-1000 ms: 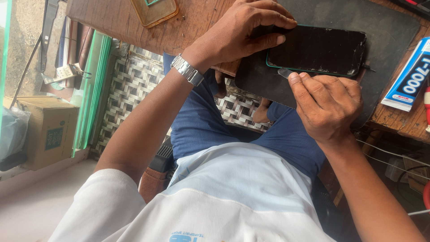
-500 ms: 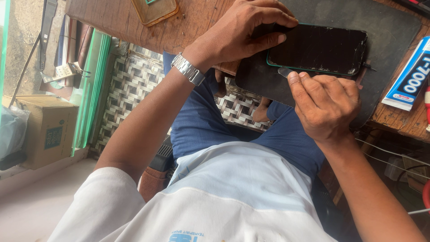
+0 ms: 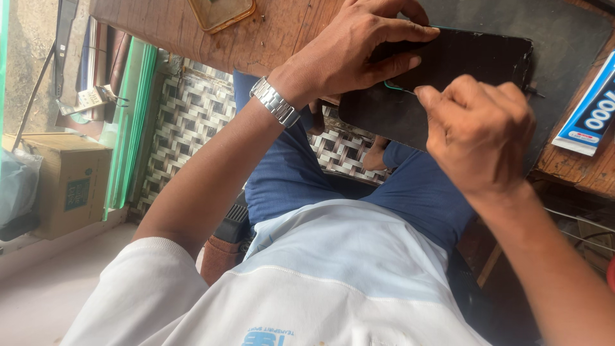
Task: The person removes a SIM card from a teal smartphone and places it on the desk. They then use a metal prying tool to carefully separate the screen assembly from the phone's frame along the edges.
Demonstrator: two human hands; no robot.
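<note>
I see the phone (image 3: 474,61) lying screen-dark on a black mat (image 3: 564,38) at the desk (image 3: 282,32) edge, up at 1 o'clock in my view. The left hand (image 3: 359,54), with a metal watch (image 3: 274,102) on its wrist, lies across the phone's near end, fingers spread flat and pressing it down. The right hand (image 3: 480,134) sits at the phone's lower edge, around 3 o'clock from centre, its grip pressed together as if pinching something thin against the seam; whatever it pinches is hidden behind the knuckles, so I cannot tell what it is. A sliver of teal shows along the phone's edge just beside the left thumb.

As I judge it, the risk lies in that edge. If the right hand pries or pushes too steeply, the glass could crack or a chip could lift at the corner, which already looks rough at 2 o'clock. The mat overhangs the desk edge above the lap, so a hard push toward 6 o'clock could slide the phone off. The left hand's flat hold is all that stops that. A blue glue tube box (image 3: 592,109) lies at 3 o'clock, near enough for an elbow to knock. A tan case (image 3: 221,11) rests well apart at 11 o'clock.
</note>
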